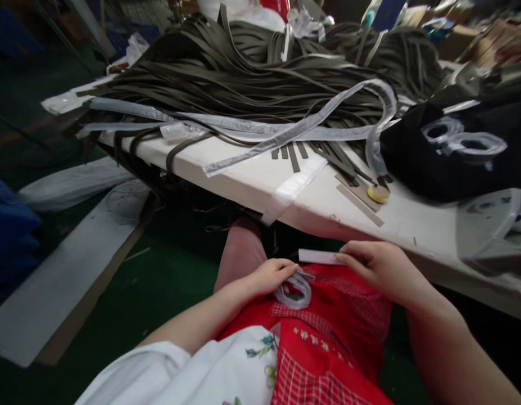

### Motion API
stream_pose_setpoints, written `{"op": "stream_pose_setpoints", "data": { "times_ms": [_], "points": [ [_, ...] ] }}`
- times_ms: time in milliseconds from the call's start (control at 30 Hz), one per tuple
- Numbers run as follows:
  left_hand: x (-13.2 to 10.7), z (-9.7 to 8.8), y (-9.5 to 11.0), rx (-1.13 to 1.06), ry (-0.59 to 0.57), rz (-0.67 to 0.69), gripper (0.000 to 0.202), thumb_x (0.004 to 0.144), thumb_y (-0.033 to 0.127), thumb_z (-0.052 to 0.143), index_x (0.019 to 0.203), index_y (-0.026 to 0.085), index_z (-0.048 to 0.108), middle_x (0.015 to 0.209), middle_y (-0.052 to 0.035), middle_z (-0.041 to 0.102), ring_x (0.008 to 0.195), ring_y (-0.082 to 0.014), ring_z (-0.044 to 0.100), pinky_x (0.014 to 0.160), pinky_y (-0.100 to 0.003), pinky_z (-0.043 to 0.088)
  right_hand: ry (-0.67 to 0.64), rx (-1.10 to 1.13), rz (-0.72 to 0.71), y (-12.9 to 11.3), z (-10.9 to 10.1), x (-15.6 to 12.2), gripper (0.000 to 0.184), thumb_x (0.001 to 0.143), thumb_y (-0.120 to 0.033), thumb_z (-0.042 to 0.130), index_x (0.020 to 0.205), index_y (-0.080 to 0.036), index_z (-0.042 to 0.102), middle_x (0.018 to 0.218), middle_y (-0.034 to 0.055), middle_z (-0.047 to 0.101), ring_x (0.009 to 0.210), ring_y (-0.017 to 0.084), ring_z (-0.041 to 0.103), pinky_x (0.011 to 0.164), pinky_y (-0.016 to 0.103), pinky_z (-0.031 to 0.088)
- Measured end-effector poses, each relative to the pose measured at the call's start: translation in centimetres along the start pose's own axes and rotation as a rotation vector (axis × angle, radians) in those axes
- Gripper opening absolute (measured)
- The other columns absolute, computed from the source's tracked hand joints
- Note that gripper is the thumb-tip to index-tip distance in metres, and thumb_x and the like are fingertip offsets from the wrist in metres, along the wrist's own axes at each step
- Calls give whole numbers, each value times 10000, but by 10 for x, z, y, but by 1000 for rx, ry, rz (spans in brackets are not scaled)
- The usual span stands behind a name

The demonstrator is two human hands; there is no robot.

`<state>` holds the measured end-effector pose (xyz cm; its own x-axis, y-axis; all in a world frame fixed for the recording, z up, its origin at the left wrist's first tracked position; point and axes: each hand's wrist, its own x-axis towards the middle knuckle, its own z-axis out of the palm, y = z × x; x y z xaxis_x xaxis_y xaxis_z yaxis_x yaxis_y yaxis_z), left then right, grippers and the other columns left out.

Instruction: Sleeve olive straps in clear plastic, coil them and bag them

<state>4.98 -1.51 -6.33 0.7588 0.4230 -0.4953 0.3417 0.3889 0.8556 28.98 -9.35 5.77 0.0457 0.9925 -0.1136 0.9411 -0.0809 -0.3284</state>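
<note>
I sit at a white table (252, 180) with a red apron (327, 337) over my lap. My left hand (272, 275) rests on the apron, fingers curled round a small coiled loop of clear tape (294, 291). My right hand (380, 270) pinches the end of a flat white strip (317, 256) just below the table's front edge. The two hands are close together, a few fingers' width apart.
A big heap of dark grey-green straps (260, 67) covers the table's far half, with silvery reflective strips (294, 129) draped over it. Black fabric (454, 163) with clear tape rolls (475, 143) lies at right. A yellow disc (378, 193) and a grey machine (492, 230) are nearby.
</note>
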Motion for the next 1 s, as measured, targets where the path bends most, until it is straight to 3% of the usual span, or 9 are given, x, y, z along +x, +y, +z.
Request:
{"op": "stream_pose_setpoints", "data": {
  "times_ms": [33, 100, 233, 400, 533, 633, 833, 1000],
  "points": [
    [2, 1, -1, 2, 2, -7, 576, 811, 654, 567, 1002, 128, 703, 763, -47, 698, 524, -119, 577, 503, -230, 459, -123, 6, -62, -13, 2, -8, 270, 914, -445, 532, 780, -273, 692, 738, -5, 723, 653, 170, 633, 618, 275, 383],
    [5, 2, -3, 2, 6, -3, 565, 834, 633, 556, 1007, 120, 718, 732, -50, 705, 532, -119, 581, 527, -227, 467, -250, -41, -148, -33, 8, -20, 295, 912, -432, 534, 710, -257, 659, 663, -3, 694, 592, 160, 602, 579, 283, 338],
    [9, 2, -5, 11, -14, 23, 601, 829, 648, 556, 1023, 104, 723, 743, -61, 714, 518, -113, 573, 545, -238, 481, -262, -209, -217, -61, 27, -32, 261, 917, -314, 515, 703, -213, 626, 649, 44, 693, 547, 161, 588, 545, 293, 292],
    [10, 3, 0, 29, -39, 19, 590, 818, 644, 560, 1019, 110, 714, 706, -41, 677, 498, -120, 563, 510, -246, 465, -219, -312, -282, -77, 61, -26, 167, 886, -135, 516, 796, -177, 650, 704, 80, 710, 582, 186, 638, 531, 309, 314],
    [8, 6, 0, 23, 4, 17, 447, 837, 530, 573, 918, 114, 715, 705, -34, 673, 622, -145, 599, 623, -261, 488, -220, -308, -232, -74, 89, -13, 208, 923, -116, 469, 934, -139, 675, 816, 112, 735, 662, 219, 679, 553, 307, 367],
    [6, 6, -1, 55, 58, 36, 367, 826, 453, 597, 877, 112, 722, 810, -55, 707, 748, -165, 611, 709, -267, 480, -228, -170, -179, -66, 91, -12, 180, 926, -216, 531, 1000, -150, 681, 890, 107, 746, 755, 222, 691, 621, 290, 419],
    [3, -1, 5, 153, 9, 95, 341, 822, 412, 585, 817, 102, 727, 784, -61, 681, 745, -169, 583, 678, -254, 446, -216, 323, 52, -35, 68, -20, 158, 867, -310, 585, 786, -220, 687, 739, 3, 718, 648, 153, 628, 582, 236, 408],
    [2, 4, 12, 267, -31, 135, 334, 838, 387, 543, 796, 106, 719, 735, -38, 650, 712, -161, 558, 642, -247, 415, -66, 579, 155, -20, 87, -14, 178, 849, -311, 594, 756, -198, 695, 759, 7, 715, 698, 155, 629, 644, 245, 448]
  ]
}}
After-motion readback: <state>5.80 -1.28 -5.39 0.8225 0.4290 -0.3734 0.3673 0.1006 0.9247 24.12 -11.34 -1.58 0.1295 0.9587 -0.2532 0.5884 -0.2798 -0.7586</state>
